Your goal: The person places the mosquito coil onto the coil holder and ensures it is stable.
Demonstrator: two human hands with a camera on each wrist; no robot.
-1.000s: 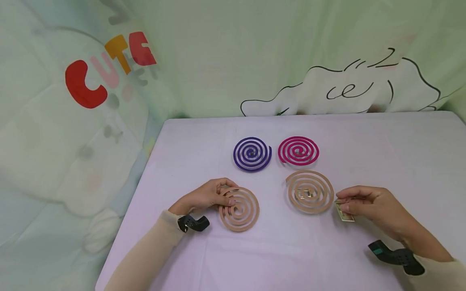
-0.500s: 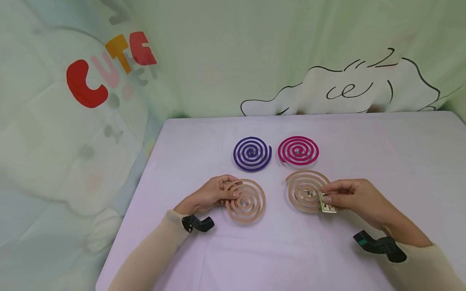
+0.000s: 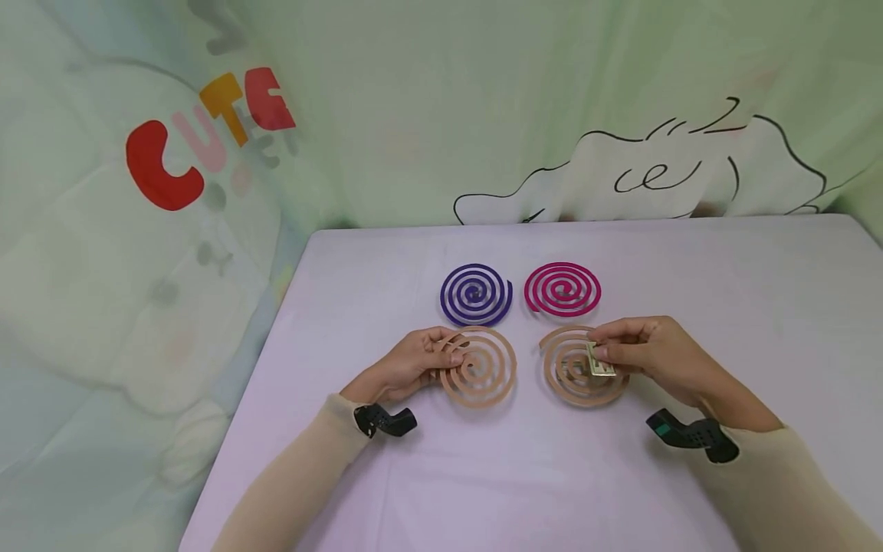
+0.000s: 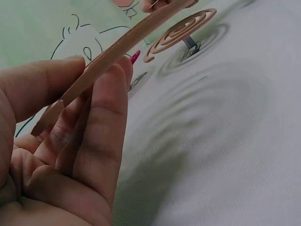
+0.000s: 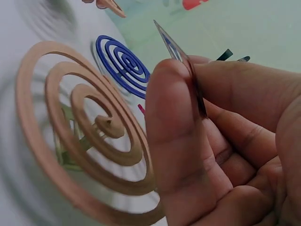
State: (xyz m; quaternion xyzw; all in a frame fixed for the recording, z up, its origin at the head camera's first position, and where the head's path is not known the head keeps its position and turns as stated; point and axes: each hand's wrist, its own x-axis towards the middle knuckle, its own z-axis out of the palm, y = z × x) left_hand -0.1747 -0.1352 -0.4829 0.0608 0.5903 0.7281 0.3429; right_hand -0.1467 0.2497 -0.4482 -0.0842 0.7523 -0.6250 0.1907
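My left hand [image 3: 414, 363] pinches a brown mosquito coil [image 3: 472, 366] by its edge between thumb and fingers. That coil is raised off the table, and its spiral shadow shows below it in the left wrist view. My right hand [image 3: 658, 356] pinches a small, thin metal coil stand [image 3: 601, 365], gold-coloured with cut-out slots. It hangs over a second brown coil [image 5: 110, 125], hiding part of it in the head view. This second coil sits above the table on its own metal stand [image 4: 189, 42].
Behind the brown coils are a dark blue mosquito coil [image 3: 474, 294] on the left and a pink one [image 3: 562, 290] on the right. A pale cloth covers the table [image 3: 483, 483]. A printed curtain [image 3: 386, 115] hangs along its back and left.
My right hand has carried the metal stand leftward, from beside the second brown coil to over it. My left hand has moved its coil forward and right, and turned it slightly.
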